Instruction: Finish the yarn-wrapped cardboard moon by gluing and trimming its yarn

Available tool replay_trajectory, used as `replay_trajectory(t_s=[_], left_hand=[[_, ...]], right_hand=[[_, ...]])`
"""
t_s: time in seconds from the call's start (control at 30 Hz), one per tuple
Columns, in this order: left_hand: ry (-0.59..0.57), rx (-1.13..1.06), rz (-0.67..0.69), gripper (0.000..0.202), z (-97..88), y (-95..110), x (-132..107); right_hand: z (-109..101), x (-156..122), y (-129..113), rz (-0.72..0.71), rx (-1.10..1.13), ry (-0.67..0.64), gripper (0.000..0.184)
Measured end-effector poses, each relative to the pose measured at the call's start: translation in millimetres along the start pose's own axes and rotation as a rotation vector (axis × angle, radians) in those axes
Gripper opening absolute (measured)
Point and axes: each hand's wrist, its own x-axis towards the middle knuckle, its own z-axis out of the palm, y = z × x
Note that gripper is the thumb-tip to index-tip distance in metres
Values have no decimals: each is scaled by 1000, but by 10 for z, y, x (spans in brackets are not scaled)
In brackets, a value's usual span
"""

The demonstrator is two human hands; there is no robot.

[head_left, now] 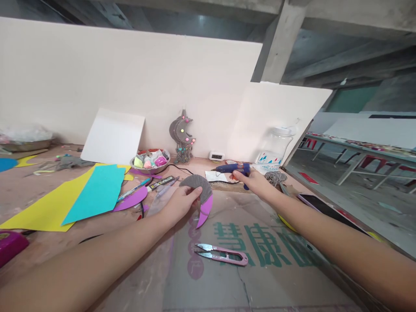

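Purple-and-grey crescent (206, 196): one, beyond the thread snips (226, 250), pinched between the left hand (179, 205)'s thumb and fingers.
Glue gun (238, 167): one, beyond the snips and rightward, the right hand (255, 182)'s fingers curled round it.
Thread snips: one pair, blades parted.
Digital clock (216, 156): one, farther beyond the snips.

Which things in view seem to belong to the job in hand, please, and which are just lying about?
Belongs, it seems:
- crescent, in the left hand
- glue gun, in the right hand
- yarn, grey like the crescent's wrapping
- snips, close by

Probably just lying about:
- clock
- phone
- jar
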Motion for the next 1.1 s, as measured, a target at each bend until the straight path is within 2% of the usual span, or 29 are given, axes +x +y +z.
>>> replay_trajectory(t_s=[0.17,0.27,0.37,0.47,0.63,0.73,0.83,0.87,0.93,1.0,1.1], left_hand=[[-7,-10,-21,39,5,21,-11],[1,-17,-15,39,5,-36,26],[5,-30,-3,39,10,-84,56],[19,-6,15,39,13,-76,51],[54,59,28,39,9,-14,10],[58,70,20,41,0,-22,14],[29,63,13,41,-16,-59,44],[22,62,20,41,-22,-70,53],[16,53,42,41,-29,-78,62],[21,48,53,41,-31,-67,57],[25,39,58,41,-24,-42,41]], right_hand=[[200,349,46,60,-90,-1,48],[286,429,97,54,-144,-10,43],[272,434,143,35,-193,-27,45],[179,380,177,-6,-225,-55,48],[11,206,263,-99,-242,-72,36],[-95,86,310,-106,-262,-33,38],[-195,-35,266,-112,-283,87,41],[-213,-76,222,-123,-263,124,42],[-208,-163,98,-149,-112,114,44],[-148,-265,-50,-163,121,-19,42],[-5,-449,-255,-90,395,-333,38]])
